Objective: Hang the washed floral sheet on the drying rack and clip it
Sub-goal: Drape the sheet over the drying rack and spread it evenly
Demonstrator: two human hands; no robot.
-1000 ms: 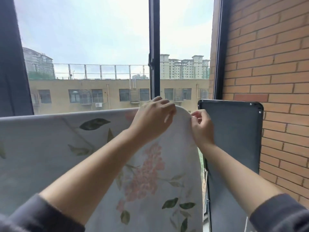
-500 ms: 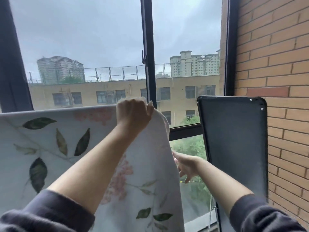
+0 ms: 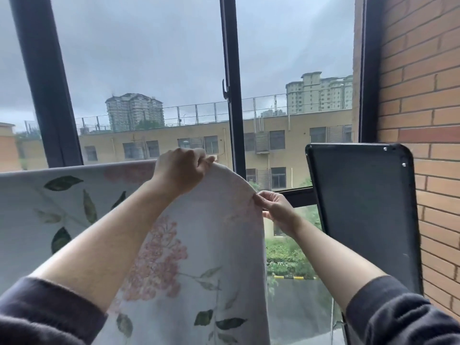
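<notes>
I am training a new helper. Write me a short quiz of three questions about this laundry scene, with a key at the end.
1. True or false: the left hand grips the top edge of the floral sheet.
2. Choose one: the right hand pinches the sheet at its A) right edge, B) bottom hem, C) left corner.
3. Short answer: what is the wall at the far right made of?

Key: 1 true; 2 A; 3 brick.

R hand (image 3: pixel 275 211) higher on sheet (image 3: pixel 211 245) edge
</notes>
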